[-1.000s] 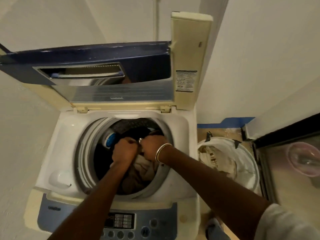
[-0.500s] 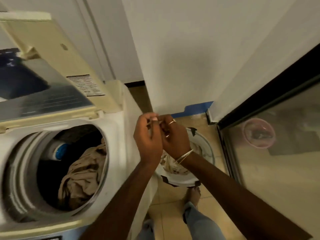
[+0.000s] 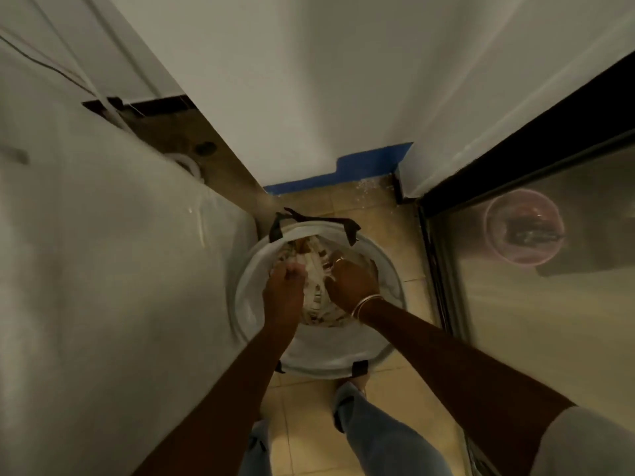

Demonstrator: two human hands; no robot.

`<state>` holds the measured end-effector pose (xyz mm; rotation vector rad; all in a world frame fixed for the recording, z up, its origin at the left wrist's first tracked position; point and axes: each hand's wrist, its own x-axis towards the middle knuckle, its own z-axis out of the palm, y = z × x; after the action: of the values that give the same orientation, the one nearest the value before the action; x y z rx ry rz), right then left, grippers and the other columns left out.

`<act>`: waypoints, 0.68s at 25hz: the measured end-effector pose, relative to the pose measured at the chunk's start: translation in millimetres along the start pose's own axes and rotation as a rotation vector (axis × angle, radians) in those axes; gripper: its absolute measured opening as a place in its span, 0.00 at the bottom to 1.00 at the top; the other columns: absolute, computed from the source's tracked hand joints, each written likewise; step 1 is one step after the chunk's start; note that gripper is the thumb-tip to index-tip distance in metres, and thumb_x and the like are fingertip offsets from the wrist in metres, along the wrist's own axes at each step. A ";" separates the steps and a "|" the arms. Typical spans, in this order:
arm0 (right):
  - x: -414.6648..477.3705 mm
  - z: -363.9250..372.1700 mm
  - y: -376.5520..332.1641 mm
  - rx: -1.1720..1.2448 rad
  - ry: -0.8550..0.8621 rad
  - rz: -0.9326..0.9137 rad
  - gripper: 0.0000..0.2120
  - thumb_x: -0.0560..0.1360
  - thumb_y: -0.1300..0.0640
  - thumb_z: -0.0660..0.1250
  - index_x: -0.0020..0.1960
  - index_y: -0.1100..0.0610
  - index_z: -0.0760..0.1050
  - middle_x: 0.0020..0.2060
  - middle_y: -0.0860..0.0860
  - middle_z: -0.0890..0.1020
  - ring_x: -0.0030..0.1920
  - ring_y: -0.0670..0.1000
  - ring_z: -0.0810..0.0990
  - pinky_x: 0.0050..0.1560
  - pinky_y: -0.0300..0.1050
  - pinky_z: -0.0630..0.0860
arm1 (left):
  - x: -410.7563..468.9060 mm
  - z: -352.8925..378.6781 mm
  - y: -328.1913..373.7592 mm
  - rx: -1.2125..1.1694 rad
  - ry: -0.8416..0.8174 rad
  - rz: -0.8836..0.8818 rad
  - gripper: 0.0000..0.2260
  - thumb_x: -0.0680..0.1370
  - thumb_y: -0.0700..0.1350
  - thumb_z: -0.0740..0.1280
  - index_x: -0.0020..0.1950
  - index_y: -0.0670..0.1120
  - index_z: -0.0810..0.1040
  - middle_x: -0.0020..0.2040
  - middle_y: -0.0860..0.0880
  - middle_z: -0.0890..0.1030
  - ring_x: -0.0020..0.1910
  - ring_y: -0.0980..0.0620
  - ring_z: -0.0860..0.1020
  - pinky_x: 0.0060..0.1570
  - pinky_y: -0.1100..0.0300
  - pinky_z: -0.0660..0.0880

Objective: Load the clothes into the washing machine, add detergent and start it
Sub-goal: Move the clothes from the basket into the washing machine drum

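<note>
Both hands down in the laundry basket (image 3: 385,269) at centre frame now, gone from the air beside the washing machine (image 3: 103,269) of half a second back. Left hand (image 3: 284,293) curled tight, fingers closed on pale clothes (image 3: 318,286) in the basket. Right hand (image 3: 350,281) fingers bent and pressed down into the same heap, ring and bangles showing; actual grip hard to tell through the blur. Drum opening and raised lid out of view now, only the machine's pale side filling the left of the frame. Basket on the tiled floor (image 3: 309,424), just beside the machine. Jeans-clad legs at bottom centre. Pink bowl (image 3: 524,231) behind glass, right of frame.
</note>
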<state>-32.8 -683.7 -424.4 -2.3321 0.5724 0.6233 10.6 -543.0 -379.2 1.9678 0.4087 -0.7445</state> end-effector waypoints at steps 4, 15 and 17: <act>65.3 74.5 81.2 -0.280 -0.271 0.103 0.37 0.76 0.44 0.64 0.79 0.55 0.53 0.73 0.58 0.66 0.72 0.61 0.66 0.73 0.59 0.59 | 27.5 27.9 -89.0 -0.177 -0.121 -0.367 0.06 0.80 0.39 0.64 0.48 0.47 0.78 0.47 0.45 0.81 0.44 0.48 0.80 0.47 0.52 0.78; 145.8 180.9 148.6 -0.496 -0.196 0.148 0.26 0.80 0.55 0.64 0.75 0.61 0.63 0.66 0.61 0.74 0.64 0.63 0.75 0.61 0.59 0.75 | 107.8 34.5 -190.9 0.021 -0.090 -0.377 0.04 0.77 0.46 0.66 0.45 0.55 0.79 0.53 0.48 0.82 0.55 0.46 0.80 0.61 0.47 0.76; 130.2 173.4 132.4 -0.515 -0.082 0.065 0.13 0.80 0.62 0.59 0.60 0.63 0.78 0.57 0.60 0.80 0.56 0.64 0.80 0.53 0.59 0.79 | 105.4 30.1 -193.3 0.046 -0.074 -0.416 0.06 0.78 0.44 0.66 0.45 0.54 0.79 0.53 0.48 0.82 0.55 0.45 0.80 0.62 0.45 0.76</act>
<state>-50.3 -688.1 -677.8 -2.7523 0.4930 0.9860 -28.1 -477.8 -588.0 1.9119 0.7755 -1.0921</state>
